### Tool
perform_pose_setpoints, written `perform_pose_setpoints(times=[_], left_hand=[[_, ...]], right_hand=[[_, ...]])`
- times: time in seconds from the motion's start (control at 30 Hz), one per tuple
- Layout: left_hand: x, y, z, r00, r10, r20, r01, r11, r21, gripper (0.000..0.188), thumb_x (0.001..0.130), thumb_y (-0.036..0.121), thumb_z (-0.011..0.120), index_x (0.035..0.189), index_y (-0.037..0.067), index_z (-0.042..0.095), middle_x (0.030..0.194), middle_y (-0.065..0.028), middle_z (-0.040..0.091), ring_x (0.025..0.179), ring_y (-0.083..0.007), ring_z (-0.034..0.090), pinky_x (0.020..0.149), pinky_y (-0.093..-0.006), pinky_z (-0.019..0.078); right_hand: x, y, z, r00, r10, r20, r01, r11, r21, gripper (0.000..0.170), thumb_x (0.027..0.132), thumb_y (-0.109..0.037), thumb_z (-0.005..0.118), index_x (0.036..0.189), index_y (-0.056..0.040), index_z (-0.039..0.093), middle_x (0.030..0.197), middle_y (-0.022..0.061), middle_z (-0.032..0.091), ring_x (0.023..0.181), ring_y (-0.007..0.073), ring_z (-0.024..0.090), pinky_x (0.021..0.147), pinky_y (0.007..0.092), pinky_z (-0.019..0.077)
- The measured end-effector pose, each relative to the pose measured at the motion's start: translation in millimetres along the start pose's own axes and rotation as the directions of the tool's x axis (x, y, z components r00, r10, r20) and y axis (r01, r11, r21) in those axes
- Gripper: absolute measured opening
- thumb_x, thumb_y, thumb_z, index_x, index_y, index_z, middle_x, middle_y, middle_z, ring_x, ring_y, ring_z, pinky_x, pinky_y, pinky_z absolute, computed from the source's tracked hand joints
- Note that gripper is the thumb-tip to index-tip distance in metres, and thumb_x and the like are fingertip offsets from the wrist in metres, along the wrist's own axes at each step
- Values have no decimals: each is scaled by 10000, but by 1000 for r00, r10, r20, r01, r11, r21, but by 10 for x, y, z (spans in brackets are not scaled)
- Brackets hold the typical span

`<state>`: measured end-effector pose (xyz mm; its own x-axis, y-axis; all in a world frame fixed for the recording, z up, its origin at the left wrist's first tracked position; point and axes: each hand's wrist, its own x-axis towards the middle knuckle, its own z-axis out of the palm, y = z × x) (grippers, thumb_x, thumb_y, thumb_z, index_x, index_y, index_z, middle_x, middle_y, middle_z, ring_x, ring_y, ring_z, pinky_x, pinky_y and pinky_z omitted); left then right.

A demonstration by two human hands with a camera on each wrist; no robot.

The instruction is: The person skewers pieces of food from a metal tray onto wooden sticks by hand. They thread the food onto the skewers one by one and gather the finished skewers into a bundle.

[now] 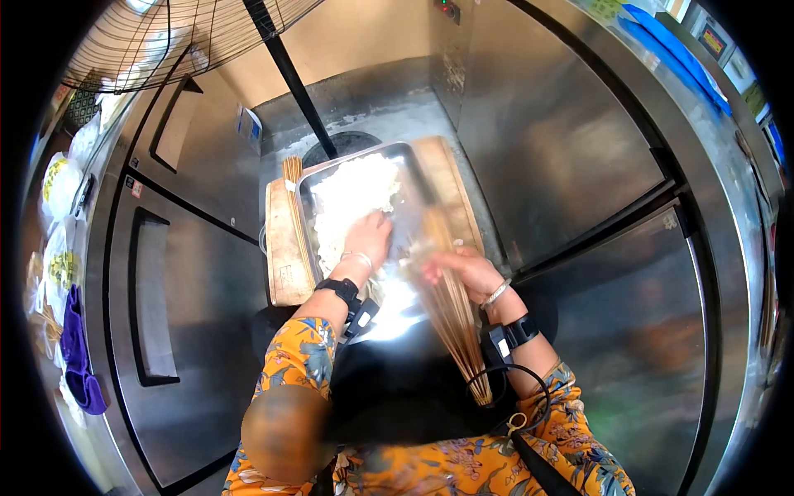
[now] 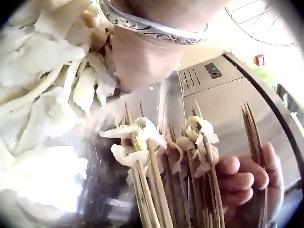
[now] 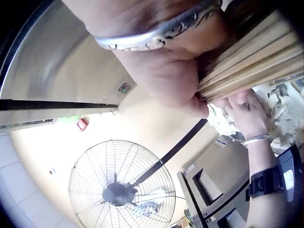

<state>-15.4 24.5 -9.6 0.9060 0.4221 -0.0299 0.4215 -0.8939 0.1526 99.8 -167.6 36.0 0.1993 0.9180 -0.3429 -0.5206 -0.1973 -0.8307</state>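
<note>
Along the left edge of the metal tray point(image 1: 405, 207), a stick bundle point(image 1: 294, 194) is being supported by the wooden board point(image 1: 281, 256). White pieces point(image 1: 356, 183) are being contained toward the tray's left and far edges; the work is being judged partly done, a large heap being left unthreaded. Over this heap the left hand point(image 1: 368, 240) is being held, its grip being hidden. Near the tray's right edge, skewers point(image 1: 451, 310) are being gripped by the right hand's point(image 1: 477, 276) curled fingers. Threaded and bare tips are being distinguished in the left wrist view, but blurred in the head view.

Wooden board point(image 1: 282, 269), metal tray point(image 1: 407, 217), thin sticks point(image 1: 297, 202)
</note>
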Motion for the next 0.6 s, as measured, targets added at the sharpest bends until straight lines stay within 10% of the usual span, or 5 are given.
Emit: perform_pose_setpoints(times=[0.2,0.3,0.43,0.6], left_hand=[[-221,0,-50,995,-48,92,32,985,170,180,732,119,553,909,106,582,984,-74,533,979,-282,489,848,-402,380],[-382,-29,-243,985,107,-138,-121,988,-93,146,737,71,525,877,69,565,910,-110,545,905,-307,511,806,-402,395],[-310,-413,-353,932,-110,-346,84,993,-89,126,755,42,485,866,16,540,820,-180,539,826,-360,514,757,-406,420],[-30,-838,-285,973,-218,74,206,968,140,200,747,27,451,918,-27,539,999,-241,553,955,-377,524,816,-407,427]], right_hand=[[157,96,-75,997,54,-51,-58,995,-75,166,806,-183,584,773,-26,625,721,41,614,645,104,559,612,235,450],[291,180,-207,1000,3,-6,-3,995,-104,174,762,-181,630,822,-18,614,746,45,620,664,115,580,594,242,470],[369,242,-227,996,27,-85,-31,998,-47,188,784,-115,576,937,-5,571,781,54,614,666,128,595,583,253,492],[382,240,-229,999,9,-53,-12,998,-58,184,790,-108,563,942,-4,557,762,52,608,628,124,584,549,250,484]])
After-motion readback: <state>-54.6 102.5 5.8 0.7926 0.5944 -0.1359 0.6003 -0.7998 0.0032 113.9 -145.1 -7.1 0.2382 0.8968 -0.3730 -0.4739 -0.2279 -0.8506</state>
